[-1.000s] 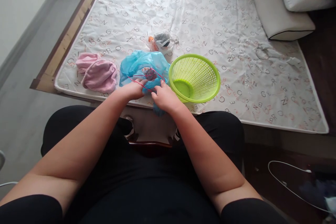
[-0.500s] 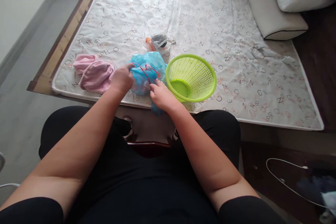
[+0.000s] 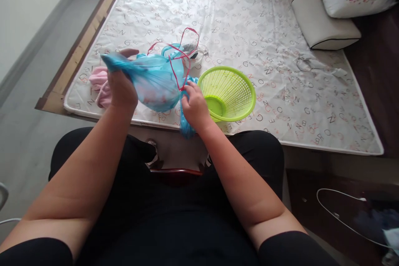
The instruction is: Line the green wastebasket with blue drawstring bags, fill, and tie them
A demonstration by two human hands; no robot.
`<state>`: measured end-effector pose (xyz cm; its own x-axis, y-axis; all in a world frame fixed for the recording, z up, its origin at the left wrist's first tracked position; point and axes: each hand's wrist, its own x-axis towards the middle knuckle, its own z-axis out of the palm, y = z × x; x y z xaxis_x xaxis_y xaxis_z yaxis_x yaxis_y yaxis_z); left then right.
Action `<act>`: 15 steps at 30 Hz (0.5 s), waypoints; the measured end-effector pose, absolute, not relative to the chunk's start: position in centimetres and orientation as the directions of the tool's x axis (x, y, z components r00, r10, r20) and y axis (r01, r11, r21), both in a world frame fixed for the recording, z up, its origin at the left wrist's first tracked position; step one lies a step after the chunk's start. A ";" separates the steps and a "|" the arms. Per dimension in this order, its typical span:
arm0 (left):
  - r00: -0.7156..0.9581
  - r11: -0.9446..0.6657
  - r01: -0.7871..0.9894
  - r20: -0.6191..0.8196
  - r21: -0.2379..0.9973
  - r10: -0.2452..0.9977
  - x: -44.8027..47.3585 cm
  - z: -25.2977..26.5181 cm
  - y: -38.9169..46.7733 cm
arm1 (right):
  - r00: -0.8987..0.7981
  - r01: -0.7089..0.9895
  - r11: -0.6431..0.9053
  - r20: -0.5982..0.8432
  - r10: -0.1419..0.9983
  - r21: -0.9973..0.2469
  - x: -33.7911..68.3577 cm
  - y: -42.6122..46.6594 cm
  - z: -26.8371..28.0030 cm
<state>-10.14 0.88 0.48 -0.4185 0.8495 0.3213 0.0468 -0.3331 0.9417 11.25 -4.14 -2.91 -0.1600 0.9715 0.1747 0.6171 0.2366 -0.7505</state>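
Mattress (image 3: 264, 35): printed with letters, it bears the things below.
Green basket (image 3: 241, 95): just beside the right hand, standing as before.
Blue bag (image 3: 160, 89): over the near edge of the mattress, between the hands; now it is stretched leftward.
Pink cloth (image 3: 98, 77): more covered by the left hand than half a second ago.
Left hand (image 3: 123, 87): moved further left, closed on the bag's drawn-out end.
Right hand (image 3: 197, 104): almost unmoved, pinching the red cord.
Red cord (image 3: 187, 55): now rises in loops.
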 end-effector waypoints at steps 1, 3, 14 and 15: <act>-0.481 -0.405 0.018 0.364 0.914 0.798 -10.0 1.1 0.9 | -0.146 0.594 0.265 0.222 0.964 -0.760 11.3 -4.0 -2.9; -0.616 -0.518 0.011 0.414 0.855 0.670 -9.9 2.7 0.9 | -0.137 0.558 0.319 0.293 0.946 -0.766 11.4 -3.9 -2.8; -0.358 -0.440 -0.405 0.304 0.801 0.883 -8.1 6.6 -3.1 | -0.640 0.433 0.463 0.098 0.762 -0.773 7.2 -8.3 -2.6; -0.309 -0.421 -0.423 0.309 0.802 0.899 -7.2 6.6 -3.9 | -0.651 0.439 0.421 0.042 0.758 -0.794 6.7 -8.9 -2.8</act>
